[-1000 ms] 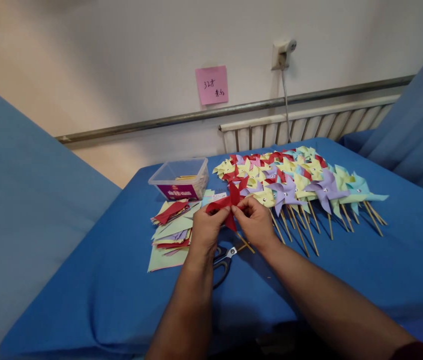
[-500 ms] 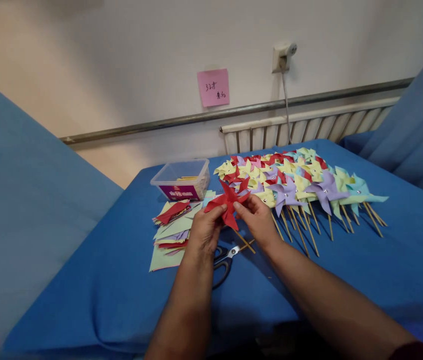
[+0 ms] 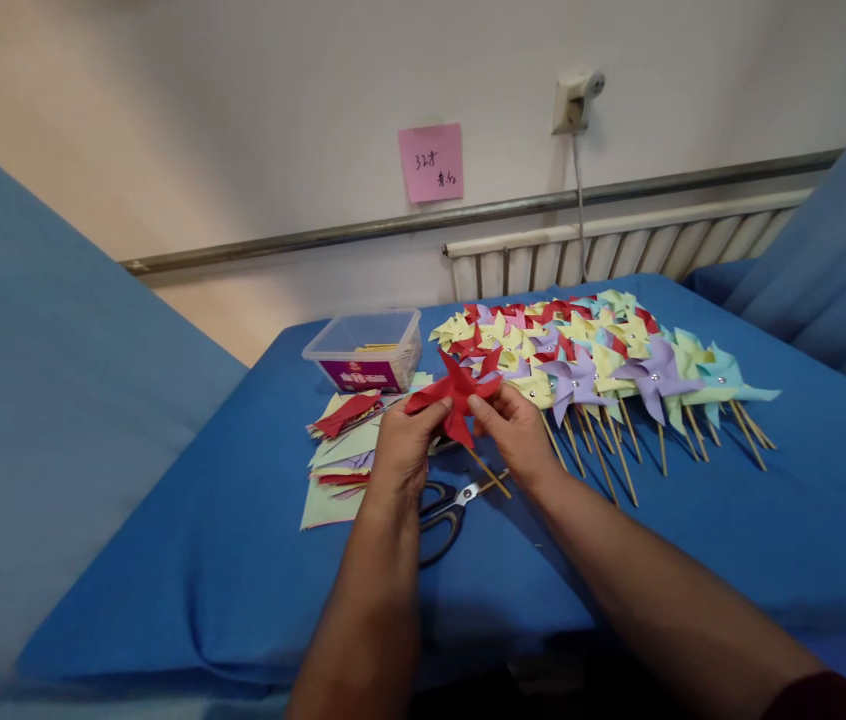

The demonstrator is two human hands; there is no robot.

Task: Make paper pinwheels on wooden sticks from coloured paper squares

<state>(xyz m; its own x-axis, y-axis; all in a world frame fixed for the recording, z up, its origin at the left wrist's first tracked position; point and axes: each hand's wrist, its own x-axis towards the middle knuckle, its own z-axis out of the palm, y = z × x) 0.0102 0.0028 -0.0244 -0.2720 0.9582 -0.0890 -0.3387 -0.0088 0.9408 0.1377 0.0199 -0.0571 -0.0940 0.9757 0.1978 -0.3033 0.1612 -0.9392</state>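
Observation:
Both of my hands hold a red paper pinwheel (image 3: 455,398) just above the blue table (image 3: 805,520). My left hand (image 3: 402,452) pinches its left blade, and my right hand (image 3: 517,430) grips it from the right near the centre. A thin wooden stick (image 3: 489,473) slants down from under the pinwheel between my hands. Black-handled scissors (image 3: 444,510) lie on the cloth right below my hands.
A stack of cut coloured paper squares (image 3: 340,455) lies left of my hands. Behind it stands a clear plastic box (image 3: 367,350). Several finished pinwheels on sticks (image 3: 603,365) lie in rows at the right. A radiator (image 3: 618,250) and a pink note (image 3: 431,162) are on the wall.
My hands have lifted the red pinwheel slightly and turned it, so its blades now spread wider. The view has shifted a little.

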